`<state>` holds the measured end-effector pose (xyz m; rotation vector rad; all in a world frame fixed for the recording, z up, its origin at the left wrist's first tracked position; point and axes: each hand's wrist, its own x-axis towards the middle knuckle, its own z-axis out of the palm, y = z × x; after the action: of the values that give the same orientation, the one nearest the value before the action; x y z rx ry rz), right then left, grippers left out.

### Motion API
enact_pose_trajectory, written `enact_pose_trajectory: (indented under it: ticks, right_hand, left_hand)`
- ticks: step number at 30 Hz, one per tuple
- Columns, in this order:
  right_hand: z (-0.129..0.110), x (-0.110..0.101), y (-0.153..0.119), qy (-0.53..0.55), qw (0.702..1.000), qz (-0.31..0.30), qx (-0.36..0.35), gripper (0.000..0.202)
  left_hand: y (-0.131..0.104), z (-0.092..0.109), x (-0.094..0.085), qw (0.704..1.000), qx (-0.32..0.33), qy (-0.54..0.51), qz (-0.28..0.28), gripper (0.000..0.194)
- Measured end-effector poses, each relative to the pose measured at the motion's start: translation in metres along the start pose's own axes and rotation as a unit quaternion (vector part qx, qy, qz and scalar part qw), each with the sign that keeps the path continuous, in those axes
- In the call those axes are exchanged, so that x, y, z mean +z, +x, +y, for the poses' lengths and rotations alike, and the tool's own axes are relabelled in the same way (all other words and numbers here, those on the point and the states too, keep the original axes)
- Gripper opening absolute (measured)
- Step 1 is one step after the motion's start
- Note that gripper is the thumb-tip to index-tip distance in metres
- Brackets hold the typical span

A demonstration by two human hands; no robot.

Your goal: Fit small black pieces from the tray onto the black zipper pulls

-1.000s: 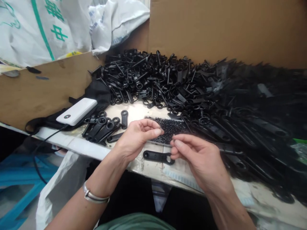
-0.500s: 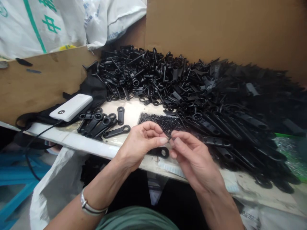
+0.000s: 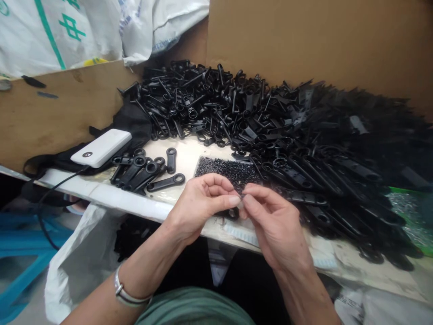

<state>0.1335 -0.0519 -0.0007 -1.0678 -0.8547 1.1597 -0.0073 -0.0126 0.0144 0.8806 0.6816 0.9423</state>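
My left hand [image 3: 206, 201] and my right hand [image 3: 274, 219] meet fingertip to fingertip over the front of the table. Both are closed in a pinch, and whatever sits between the fingertips is too small to name. Just behind them lies a shallow tray [image 3: 223, 167] full of tiny black pieces. Under the fingers, a black plastic arm with a ring end [image 3: 233, 213] is mostly hidden. Left of my hands rest several similar black ring-ended arms [image 3: 167, 182], some heaped together.
A large pile of black plastic parts [image 3: 209, 106] spreads along the back and right. At left lies a white power bank [image 3: 101, 148] with a black cable. A green container [image 3: 411, 221] of shiny small pieces stands far right. A white sack [image 3: 77, 257] hangs below the table edge.
My fingertips have drawn slightly closer together, and my left hand now covers more of the black arm beneath. The view has shifted a little; the piles look unchanged.
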Motion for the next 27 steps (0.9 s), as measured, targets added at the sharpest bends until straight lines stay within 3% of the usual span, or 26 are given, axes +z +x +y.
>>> enact_pose_trajectory:
  ticks: [6, 13, 22, 27]
  right_hand:
    - [0.001, -0.004, -0.002, -0.147, 0.985, 0.008, -0.091, 0.004]
    - [-0.009, -0.004, -0.004, -0.325, 0.925, 0.02, -0.195, 0.006]
    - [-0.002, -0.006, -0.001, -0.252, 0.962, -0.006, -0.105, 0.005]
    - [-0.003, -0.005, -0.002, -0.243, 0.966, -0.005, -0.092, 0.007]
  left_hand:
    - [-0.002, -0.001, -0.002, 0.999, -0.008, 0.028, 0.026, 0.021]
    - [-0.001, -0.003, -0.001, 0.996, 0.001, 0.069, 0.056, 0.021]
    - [0.0, -0.005, 0.0, 0.993, 0.016, 0.093, 0.068, 0.012]
    - [0.001, -0.006, 0.0, 0.993, 0.017, 0.099, 0.058, 0.02]
